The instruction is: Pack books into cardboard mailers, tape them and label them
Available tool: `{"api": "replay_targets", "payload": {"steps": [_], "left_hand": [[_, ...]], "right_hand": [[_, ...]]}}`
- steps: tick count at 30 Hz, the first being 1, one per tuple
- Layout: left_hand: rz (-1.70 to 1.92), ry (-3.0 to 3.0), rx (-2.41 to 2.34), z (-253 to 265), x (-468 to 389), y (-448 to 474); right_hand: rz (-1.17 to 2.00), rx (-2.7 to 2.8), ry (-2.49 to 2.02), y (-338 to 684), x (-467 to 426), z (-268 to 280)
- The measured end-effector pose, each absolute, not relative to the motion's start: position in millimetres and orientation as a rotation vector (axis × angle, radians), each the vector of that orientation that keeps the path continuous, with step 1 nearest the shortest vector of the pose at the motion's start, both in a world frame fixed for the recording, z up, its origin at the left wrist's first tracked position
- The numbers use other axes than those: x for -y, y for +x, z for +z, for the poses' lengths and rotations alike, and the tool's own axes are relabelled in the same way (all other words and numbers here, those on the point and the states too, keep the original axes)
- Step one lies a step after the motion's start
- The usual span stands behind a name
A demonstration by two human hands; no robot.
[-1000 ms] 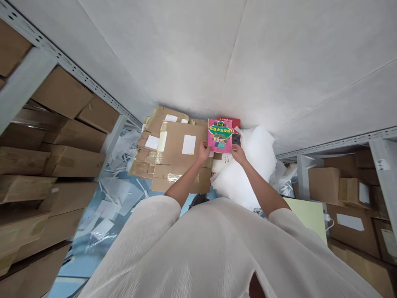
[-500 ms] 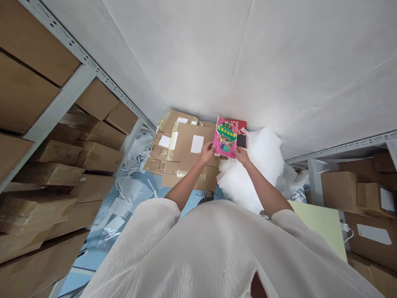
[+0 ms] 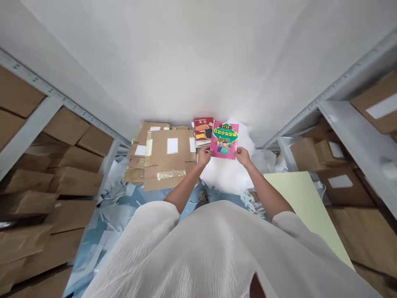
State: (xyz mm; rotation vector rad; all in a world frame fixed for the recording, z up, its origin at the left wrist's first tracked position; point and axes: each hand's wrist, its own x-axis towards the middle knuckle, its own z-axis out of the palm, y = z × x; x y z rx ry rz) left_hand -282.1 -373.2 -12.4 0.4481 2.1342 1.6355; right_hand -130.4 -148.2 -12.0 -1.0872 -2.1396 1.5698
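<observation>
A pink book (image 3: 224,140) with a green title patch and cartoon figures on its cover is held up in front of me. My left hand (image 3: 205,156) pinches its lower left edge, and my right hand (image 3: 242,156) grips the lower right edge. Just behind and left of it lies a stack of books with a red book (image 3: 203,128) on top. White foam wrap (image 3: 228,174) spreads beneath and to the right of the pink book. Left of my left hand are flattened cardboard boxes (image 3: 167,165) with white labels and tape.
Shelves of brown cartons (image 3: 70,179) stand on the left, and more cartons (image 3: 352,182) sit on the right rack. A pale green board (image 3: 305,207) is at the right. Scraps of packing paper and plastic (image 3: 116,219) litter the blue floor. A pale wall rises ahead.
The view has turned to the right. The pink book, still in both hands, has straightened and shifted from in front of the red book to its right, over the foam.
</observation>
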Motion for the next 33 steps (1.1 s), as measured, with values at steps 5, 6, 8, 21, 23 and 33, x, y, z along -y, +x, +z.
{"api": "replay_targets", "payload": {"steps": [5, 6, 8, 21, 23, 33], "left_hand": [[1.369, 0.64, -2.102, -17, 315, -197], [1.328, 0.674, -2.078, -19, 303, -178], [1.241, 0.738, -2.026, -23, 280, -139], [0.57, 1.323, -1.583, -44, 166, 73], [0.452, 1.375, -1.534, -48, 152, 94], [0.131, 1.509, -1.357, -78, 81, 152]], "right_hand": [[1.468, 2.006, -1.273, 2, 120, -11], [1.43, 1.978, -1.315, 30, 116, -11], [1.354, 1.917, -1.404, 86, 113, -12], [1.205, 1.407, -2.009, 357, 159, -40], [1.176, 1.315, -2.09, 376, 167, -46], [1.038, 1.052, -2.359, 406, 165, -79]]}}
